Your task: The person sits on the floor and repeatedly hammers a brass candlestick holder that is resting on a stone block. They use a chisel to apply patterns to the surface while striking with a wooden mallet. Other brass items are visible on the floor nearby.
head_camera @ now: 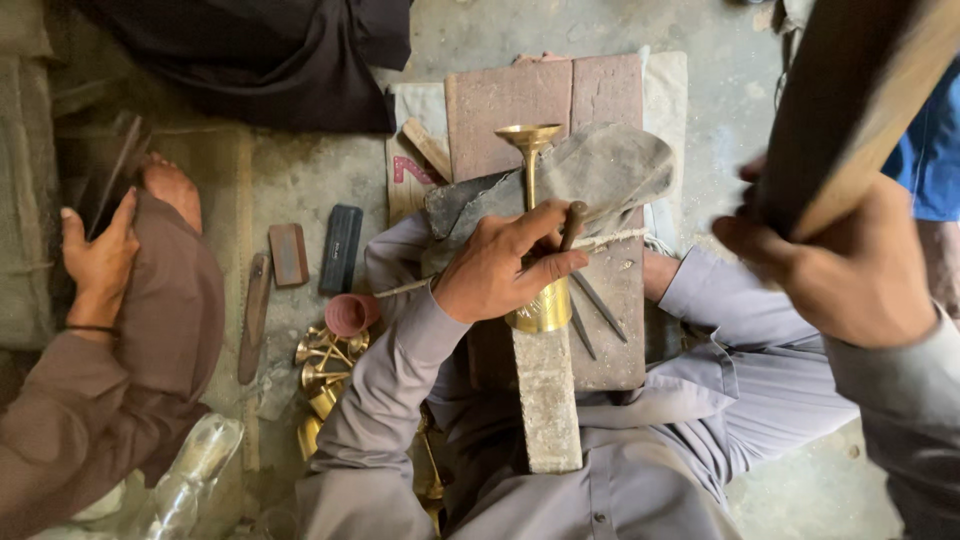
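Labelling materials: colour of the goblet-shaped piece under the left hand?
Shiny golden yellow, brass-like; the goblet-shaped piece shows best in the head view.

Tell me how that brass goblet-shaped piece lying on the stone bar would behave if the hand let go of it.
The brass piece looks rounded with a thin stem, so it would probably roll off the narrow stone bar. Being metal, it is likely stiff and heavy for its size. Its polished surface may be slippery, which fits the left hand pressing on it.

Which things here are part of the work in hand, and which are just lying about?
In use:
left hand
punch tool
brass goblet
right hand
wooden mallet
stone block

Lying about:
pile of brass cups
two dark sharpening stones
pink cup
loose chisels
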